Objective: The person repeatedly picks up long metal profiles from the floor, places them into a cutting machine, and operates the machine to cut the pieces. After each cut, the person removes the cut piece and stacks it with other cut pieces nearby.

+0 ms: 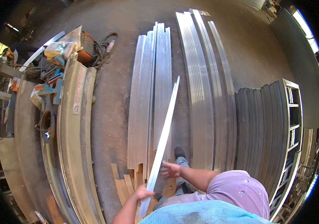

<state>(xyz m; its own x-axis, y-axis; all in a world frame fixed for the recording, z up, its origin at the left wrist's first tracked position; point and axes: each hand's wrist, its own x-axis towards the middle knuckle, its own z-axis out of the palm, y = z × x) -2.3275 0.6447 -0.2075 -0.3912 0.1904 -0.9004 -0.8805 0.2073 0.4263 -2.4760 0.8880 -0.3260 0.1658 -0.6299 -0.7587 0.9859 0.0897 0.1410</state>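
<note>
My left hand (143,192) is closed around the lower part of a long, pale metal profile (162,143). The profile slants up and away to the right, its far end over a stack of silvery metal profiles (141,100) lying lengthwise on the floor. Just right of the held profile is my right hand (170,170), its fingers apart and nothing in it. Whether its fingertips touch the profile I cannot tell. Several wooden strips (120,184) lie by the near end of the stack, left of my left hand.
More long metal profiles (198,89) lie to the right, beside a row of dark upright panels (254,123) and a white metal frame (293,112). Left stand long beige beams (71,138), with an orange machine (87,46) and coiled cables (103,52) at their far end.
</note>
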